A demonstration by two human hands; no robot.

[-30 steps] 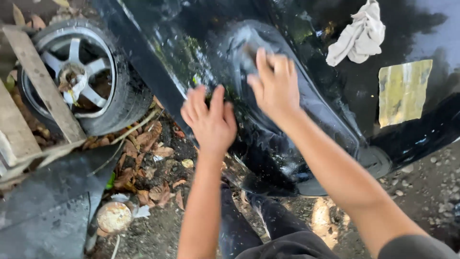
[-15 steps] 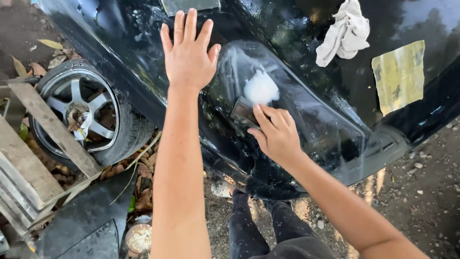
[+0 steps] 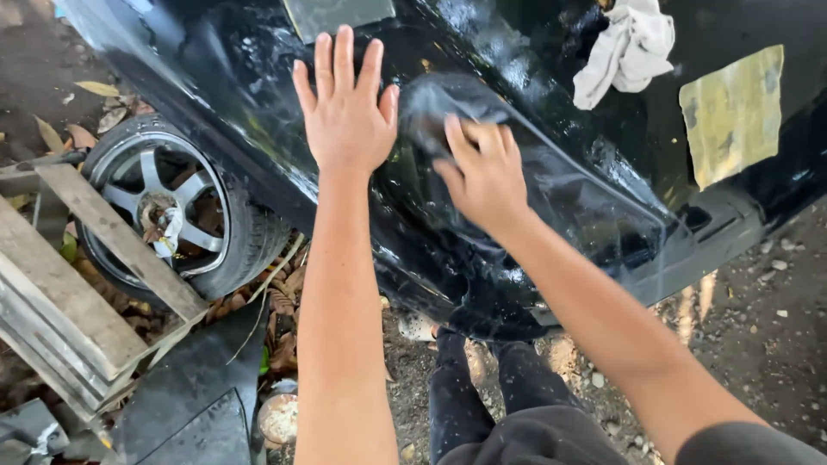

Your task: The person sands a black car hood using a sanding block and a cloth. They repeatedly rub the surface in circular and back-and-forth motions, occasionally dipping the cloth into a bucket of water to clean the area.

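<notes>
The left hand (image 3: 346,108) lies flat on the black car body (image 3: 241,77), with all its fingers spread wide and holding nothing. The right hand (image 3: 482,172) is just beside it, pressed down on the clear headlight (image 3: 568,198). Its fingers are bent, and you cannot tell if something is tucked under them. The headlight is a long, rounded, shiny shape set in the wet black car. It starts under the right hand and runs off to the right and down. The left hand sits just past its upper left end, on the dark paint.

A white rag (image 3: 627,50) lies crumpled on the car, above the headlight and well apart from both hands. A yellow square sheet (image 3: 732,112) lies flat farther right. A wheel (image 3: 168,211) with silver spokes leans at the left, with wooden boards (image 3: 77,293) across it and dry leaves (image 3: 280,306) beside it. The person's dark trousers (image 3: 508,405) show below, over gravelly ground (image 3: 775,327).
</notes>
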